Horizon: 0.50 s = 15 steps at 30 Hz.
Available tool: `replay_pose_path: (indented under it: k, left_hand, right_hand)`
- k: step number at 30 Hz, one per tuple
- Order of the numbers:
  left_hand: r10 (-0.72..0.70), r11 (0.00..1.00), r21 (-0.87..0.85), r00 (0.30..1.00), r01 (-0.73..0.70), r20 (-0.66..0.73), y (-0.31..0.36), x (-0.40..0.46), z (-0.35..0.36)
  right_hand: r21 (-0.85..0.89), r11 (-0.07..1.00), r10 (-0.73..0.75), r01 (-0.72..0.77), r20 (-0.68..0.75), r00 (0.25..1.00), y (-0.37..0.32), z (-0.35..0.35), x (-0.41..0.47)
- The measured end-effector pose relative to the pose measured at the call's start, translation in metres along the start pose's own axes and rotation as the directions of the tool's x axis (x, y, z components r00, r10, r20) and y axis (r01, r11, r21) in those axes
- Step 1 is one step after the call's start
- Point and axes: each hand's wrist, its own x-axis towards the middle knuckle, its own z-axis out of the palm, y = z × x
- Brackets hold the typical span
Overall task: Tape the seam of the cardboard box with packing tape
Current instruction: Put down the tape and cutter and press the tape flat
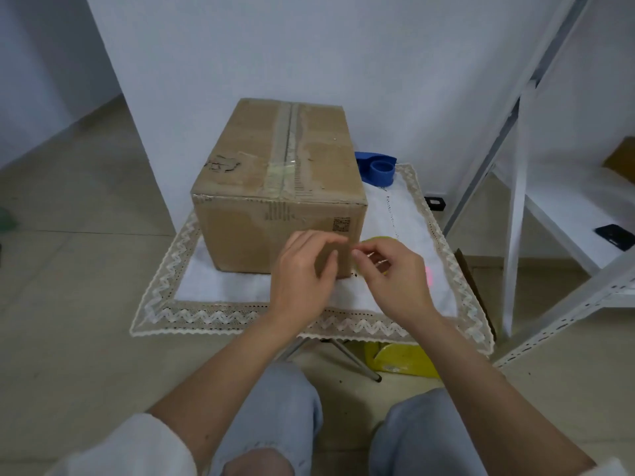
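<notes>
Before the cardboard box (280, 187), which sits on the lace-edged cloth (192, 304), the left hand (302, 273) and right hand (391, 273) meet with fingers curled, apparently pinching clear packing tape; I cannot tell for certain. Thin, sticky film probably folds onto itself, so hold it taut by both ends over the seam (288, 146) atop the box.
</notes>
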Motion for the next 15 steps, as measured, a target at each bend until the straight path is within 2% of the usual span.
replay_pose_path:
  k: [5, 8, 11, 15]
  left_hand:
    - [0.005, 0.999, 0.038, 0.977, 0.003, -0.215, -0.022, 0.011, -0.037]
    - [0.046, 0.995, 0.094, 0.954, -0.018, -0.297, -0.033, 0.021, -0.054]
    - [0.110, 0.983, 0.175, 0.956, -0.064, -0.271, -0.045, 0.034, -0.064]
    - [0.157, 0.962, 0.242, 0.980, -0.125, -0.118, -0.064, 0.050, -0.071]
  right_hand:
    - [-0.026, 0.979, -0.200, 0.200, -0.018, 0.980, -0.030, 0.021, 0.009]
    - [-0.036, 0.954, -0.299, 0.297, -0.053, 0.953, -0.043, 0.031, 0.019]
    - [-0.117, 0.917, -0.393, 0.381, -0.116, 0.912, -0.050, 0.040, 0.032]
    - [-0.277, 0.848, -0.503, 0.451, -0.159, 0.849, -0.051, 0.053, 0.051]
